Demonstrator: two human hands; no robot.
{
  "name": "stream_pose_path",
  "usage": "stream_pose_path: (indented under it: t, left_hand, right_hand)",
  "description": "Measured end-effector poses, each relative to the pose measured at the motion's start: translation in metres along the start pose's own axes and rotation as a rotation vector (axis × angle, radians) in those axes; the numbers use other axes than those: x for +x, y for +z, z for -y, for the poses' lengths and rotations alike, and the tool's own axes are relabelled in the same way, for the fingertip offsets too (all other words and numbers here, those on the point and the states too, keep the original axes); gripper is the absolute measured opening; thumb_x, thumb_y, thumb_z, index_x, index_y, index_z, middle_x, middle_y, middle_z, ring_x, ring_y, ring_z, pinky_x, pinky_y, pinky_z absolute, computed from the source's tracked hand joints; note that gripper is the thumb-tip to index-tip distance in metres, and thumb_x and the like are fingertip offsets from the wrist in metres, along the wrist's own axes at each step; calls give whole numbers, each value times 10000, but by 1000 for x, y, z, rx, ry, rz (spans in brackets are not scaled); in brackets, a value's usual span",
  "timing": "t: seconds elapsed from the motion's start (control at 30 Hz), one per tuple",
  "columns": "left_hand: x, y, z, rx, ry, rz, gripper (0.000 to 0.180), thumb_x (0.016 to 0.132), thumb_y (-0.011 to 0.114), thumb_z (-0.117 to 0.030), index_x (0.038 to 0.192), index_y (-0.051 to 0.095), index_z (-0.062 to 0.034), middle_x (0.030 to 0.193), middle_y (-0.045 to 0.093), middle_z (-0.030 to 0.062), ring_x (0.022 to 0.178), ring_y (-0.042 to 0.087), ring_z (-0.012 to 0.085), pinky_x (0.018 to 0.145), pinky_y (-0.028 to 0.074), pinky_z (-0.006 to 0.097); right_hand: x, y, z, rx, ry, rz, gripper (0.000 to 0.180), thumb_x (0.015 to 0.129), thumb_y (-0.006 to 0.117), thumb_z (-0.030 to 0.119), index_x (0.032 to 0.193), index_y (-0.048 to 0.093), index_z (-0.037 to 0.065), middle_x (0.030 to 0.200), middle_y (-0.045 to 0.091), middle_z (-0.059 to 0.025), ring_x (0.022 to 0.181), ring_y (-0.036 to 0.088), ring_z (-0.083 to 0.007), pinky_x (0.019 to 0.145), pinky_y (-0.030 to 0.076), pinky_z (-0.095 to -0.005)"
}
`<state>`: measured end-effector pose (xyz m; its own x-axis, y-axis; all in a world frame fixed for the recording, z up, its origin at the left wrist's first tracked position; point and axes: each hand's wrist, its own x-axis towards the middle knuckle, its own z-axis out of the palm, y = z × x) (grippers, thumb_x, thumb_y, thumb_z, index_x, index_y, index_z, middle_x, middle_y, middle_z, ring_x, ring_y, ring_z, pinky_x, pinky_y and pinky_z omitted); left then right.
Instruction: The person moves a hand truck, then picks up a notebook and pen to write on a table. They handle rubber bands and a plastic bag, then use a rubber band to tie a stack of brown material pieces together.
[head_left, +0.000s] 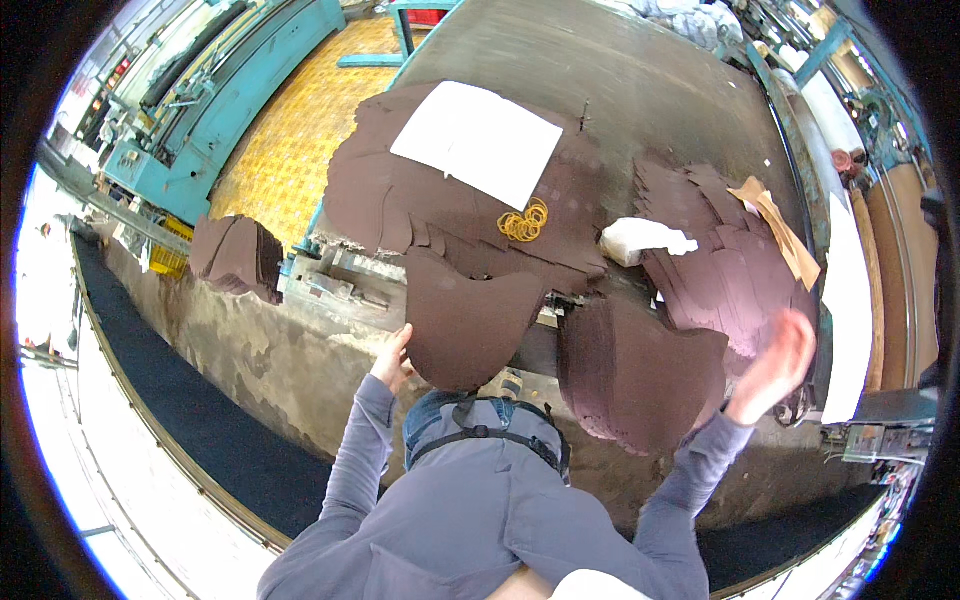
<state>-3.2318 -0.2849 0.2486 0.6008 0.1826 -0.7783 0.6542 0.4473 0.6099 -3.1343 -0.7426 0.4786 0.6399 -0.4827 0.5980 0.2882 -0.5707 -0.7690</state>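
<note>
My left hand [393,358] grips the left edge of a curved dark-brown cut piece [472,325], which hangs over the table's near edge in front of my waist. Raised at the right, my right hand [778,368] is slightly blurred; its fingers look stretched out, with nothing visible in them. It is nearest to a fanned stack of brown cut pieces [730,262]. Another brown stack [640,375] overhangs the near edge between my hands. Farther back, a wide layer of brown pieces [370,190] bears a white sheet [478,140] and yellow rubber bands [523,220].
A crumpled white bag [645,240] and tan paper strip [780,232] lie on the grey worktable [660,95]. Off to the left, a small brown stack [237,258] stands near a teal machine [215,115]. Rolls of material [830,130] line the right side.
</note>
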Motion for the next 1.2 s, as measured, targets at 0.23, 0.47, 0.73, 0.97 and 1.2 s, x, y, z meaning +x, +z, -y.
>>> stream_pose_path:
  t: [0.23, 0.47, 0.73, 0.97, 1.2]
  left_hand:
    - [-12, -89, 3, -118, 230, 0, 529, 865, 548, -459, 1279, 465, -140, 1234, 528, 22, 1100, 477, 170, 934, 312, 359]
    - [-57, -129, 10, -225, 321, -134, 457, 908, 496, -397, 1273, 472, -123, 1220, 545, 43, 1053, 511, 150, 910, 343, 315]
    - [-72, -181, 104, -482, 136, -283, 449, 880, 531, -386, 1245, 491, -128, 1176, 565, 27, 975, 536, 145, 806, 401, 277]
    - [-47, -166, 73, -468, 110, -180, 469, 857, 563, -387, 1240, 495, -124, 1191, 555, 29, 991, 529, 151, 832, 388, 279]
    - [-17, -116, -29, -262, 284, 82, 406, 884, 544, -343, 1229, 500, -131, 1187, 554, 22, 1028, 522, 157, 863, 388, 291]
  right_hand:
    - [-55, 219, 6, -118, -99, 1638, 352, 831, 628, 271, 1117, 611, 67, 989, 650, -95, 879, 622, -185, 813, 475, -297]
    - [-128, 367, -126, -757, -381, 1525, 492, 815, 544, 503, 964, 635, 44, 997, 636, -171, 931, 615, -322, 800, 486, -413]
    - [-149, 386, -152, -590, 64, 1348, 239, 723, 718, 282, 871, 700, 96, 900, 679, -127, 872, 651, -273, 786, 499, -372]
    - [-107, 385, -148, 51, 426, 1346, 114, 726, 706, 128, 723, 647, 30, 660, 631, -52, 595, 580, -125, 557, 453, -266]
    - [-68, 340, -102, 523, 740, 1198, 37, 784, 604, 107, 763, 573, 114, 743, 623, -4, 662, 571, -86, 574, 412, -205]
